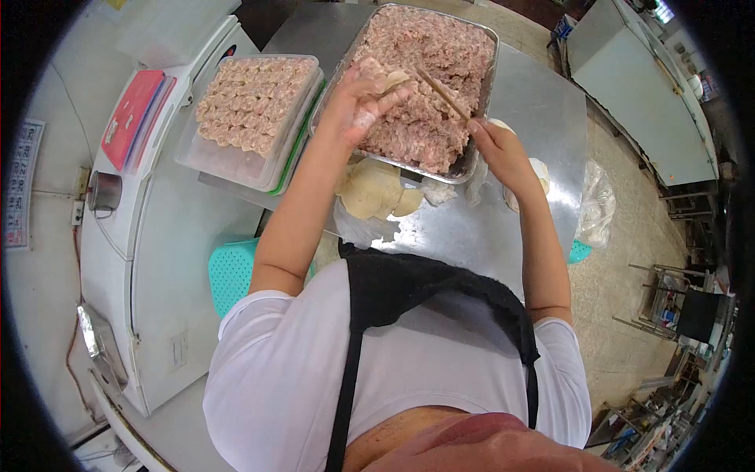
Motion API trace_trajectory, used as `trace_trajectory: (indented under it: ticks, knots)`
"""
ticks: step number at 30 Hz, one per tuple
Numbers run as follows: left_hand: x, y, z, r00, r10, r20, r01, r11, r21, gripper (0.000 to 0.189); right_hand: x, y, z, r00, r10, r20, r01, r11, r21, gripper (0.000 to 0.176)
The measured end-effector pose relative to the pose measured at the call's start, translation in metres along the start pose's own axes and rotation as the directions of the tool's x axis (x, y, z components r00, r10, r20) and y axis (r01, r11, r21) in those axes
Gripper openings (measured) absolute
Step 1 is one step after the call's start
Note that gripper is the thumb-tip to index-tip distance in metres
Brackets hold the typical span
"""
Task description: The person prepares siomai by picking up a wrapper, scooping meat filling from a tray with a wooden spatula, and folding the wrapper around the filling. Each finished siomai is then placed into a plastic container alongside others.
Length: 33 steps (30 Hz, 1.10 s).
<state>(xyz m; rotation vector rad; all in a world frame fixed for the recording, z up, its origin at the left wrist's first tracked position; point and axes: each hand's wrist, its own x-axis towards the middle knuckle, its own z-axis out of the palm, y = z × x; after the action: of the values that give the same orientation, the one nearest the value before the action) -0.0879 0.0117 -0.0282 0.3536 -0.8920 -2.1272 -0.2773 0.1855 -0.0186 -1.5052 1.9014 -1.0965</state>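
Observation:
A metal tray [489, 86] full of pale pink minced meat [429, 39] lies on the steel table. Over its left part is my left hand [363, 98], fingers curled round a thin dough wrapper [395, 79]. My right hand [497, 145], at the tray's right edge, grips a thin wooden stick [442, 93] that slants up and left over the meat. Round wrappers [370, 189] are stacked below the tray on the near side. More pale wrappers [539, 175] show partly behind my right wrist. To the left, a plastic container [197, 153] bears rows of filled dumplings [255, 98].
The steel table [543, 94] extends right of the tray. A white freezer [189, 259] stands at the left with pink lids [132, 118] and a metal cup [104, 191] on it. A turquoise basket [232, 275] is below the table's left edge. A plastic bag [598, 204] hangs at the right edge.

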Motion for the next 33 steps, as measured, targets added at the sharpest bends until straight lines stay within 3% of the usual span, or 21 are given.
trace_trajectory:
  ticks: [1,2,3,4,5,6,7,9,10,12,16,18,22,24,25,27,28,30,31,32,33]
  knots:
    - [-0.001,0.001,0.005,1.000,0.001,0.001,-0.001,1.000,0.004,0.039,0.000,0.006,0.001,1.000,-0.002,-0.001,0.002,1.000,0.003,0.038]
    - [-0.002,0.002,0.011,0.987,0.137,0.085,-0.161,0.886,0.435,0.042,0.000,0.011,0.002,0.982,0.135,0.132,-0.137,0.991,0.003,0.039]
    - [-0.006,0.005,0.020,0.951,0.218,0.220,-0.307,0.573,0.760,0.047,-0.001,0.018,0.005,0.928,0.267,0.261,-0.272,0.962,-0.016,0.042]
    - [-0.009,0.006,0.026,0.951,0.215,0.221,-0.306,0.573,0.760,0.047,0.001,0.027,0.015,0.930,0.197,0.311,-0.257,0.952,0.167,0.036]
    - [-0.013,0.006,0.032,0.907,0.222,0.358,-0.414,0.312,0.855,0.049,0.001,0.034,0.017,0.930,0.199,0.311,-0.260,0.951,0.168,0.036]
    - [-0.015,0.007,0.036,0.852,0.190,0.488,-0.502,0.028,0.864,0.052,0.003,0.028,0.018,0.916,0.250,0.314,-0.344,0.893,0.291,0.035]
    - [-0.015,0.009,0.038,0.851,0.190,0.490,-0.503,0.029,0.864,0.052,0.005,0.022,0.016,0.898,0.299,0.324,-0.417,0.813,0.407,0.034]
    - [-0.015,0.015,0.036,0.904,0.142,0.403,-0.390,-0.116,0.914,0.053,0.005,0.011,0.009,0.903,0.303,0.306,-0.420,0.774,0.473,0.036]
    - [-0.015,0.018,0.033,0.903,0.142,0.405,-0.391,-0.114,0.913,0.053,0.006,0.006,0.007,0.906,0.308,0.290,-0.421,0.732,0.536,0.039]
    - [-0.013,0.023,0.026,0.946,0.201,0.253,-0.281,0.129,0.951,0.056,0.006,-0.001,0.002,0.919,0.289,0.269,-0.391,0.754,0.527,0.038]
    - [-0.010,0.036,0.022,0.910,0.228,0.345,-0.370,0.073,0.926,0.053,0.006,-0.019,0.001,0.964,0.226,0.137,-0.263,0.871,0.415,0.036]
    - [-0.013,0.050,0.029,0.918,0.134,0.373,-0.393,0.437,0.809,0.049,0.003,-0.029,0.000,0.973,0.213,0.090,-0.231,0.903,0.363,0.035]
    - [-0.014,0.071,0.021,0.887,0.037,0.460,-0.427,0.443,0.788,0.047,0.001,-0.047,-0.006,0.989,0.145,0.030,-0.148,0.961,0.234,0.033]
    - [-0.005,0.070,0.006,0.845,-0.003,0.535,-0.528,0.154,0.835,0.046,-0.003,-0.062,0.000,0.995,0.093,-0.019,-0.088,0.979,0.186,0.033]
    - [-0.004,0.073,0.004,0.842,-0.003,0.539,-0.532,0.158,0.832,0.046,-0.003,-0.068,0.004,0.998,0.035,-0.061,-0.026,0.990,0.137,0.034]
    - [-0.001,0.080,0.007,0.825,-0.277,0.492,-0.328,0.474,0.817,0.041,-0.001,-0.074,0.019,0.999,0.010,-0.041,-0.008,0.999,0.051,0.033]
    - [0.001,0.080,0.004,0.821,-0.280,0.497,-0.330,0.478,0.814,0.041,-0.001,-0.075,0.024,1.000,-0.013,-0.015,0.013,0.999,-0.032,0.032]
    - [0.008,0.075,-0.006,0.760,-0.134,0.636,-0.530,0.438,0.726,0.039,0.005,-0.074,0.027,1.000,-0.008,0.012,0.009,0.998,-0.059,0.031]
    - [0.010,0.072,-0.011,0.756,-0.137,0.640,-0.532,0.442,0.722,0.039,0.011,-0.070,0.027,0.999,-0.009,0.044,0.012,0.996,-0.083,0.030]
    - [0.013,0.070,-0.018,0.868,-0.217,0.447,-0.318,0.448,0.835,0.037,0.018,-0.051,0.027,0.987,-0.161,0.017,0.162,0.972,-0.168,0.027]
    - [0.016,0.065,-0.026,0.928,-0.295,0.228,-0.083,0.432,0.898,0.036,0.017,-0.057,0.029,0.987,-0.158,0.014,0.159,0.973,-0.169,0.027]
